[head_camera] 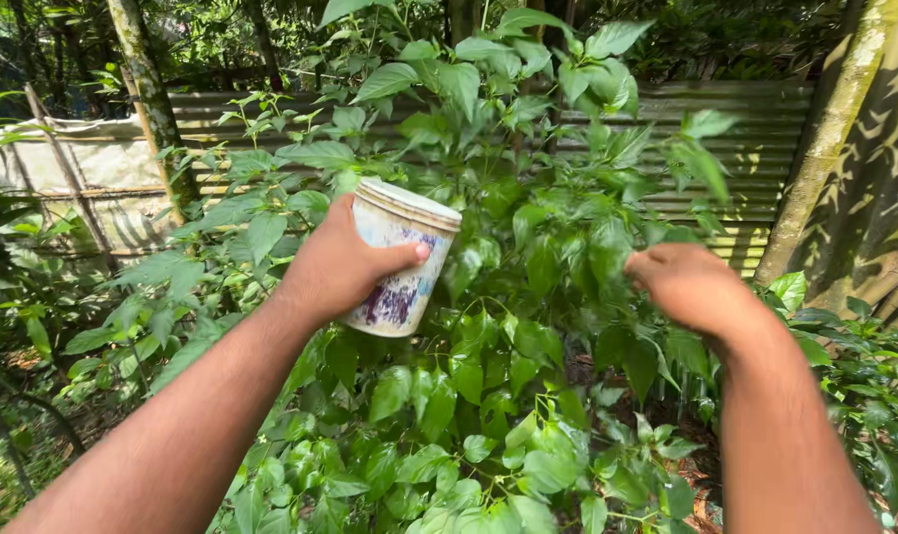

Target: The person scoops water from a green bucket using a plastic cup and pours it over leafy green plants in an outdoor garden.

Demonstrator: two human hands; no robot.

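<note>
In front of the leafy bush [488, 326], your left hand [335, 267] grips a worn white plastic tub [399, 257], held up and tilted. Your right hand [691, 287] is curled among the leaves; whether it grasps anything cannot be told. A corrugated metal fence [755, 148] stands behind.

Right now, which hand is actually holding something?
The left hand: it grips a worn white plastic cup with purple smudges, thumb across its side. The right hand holds no container; its fingers are closed among the green leaves.
</note>
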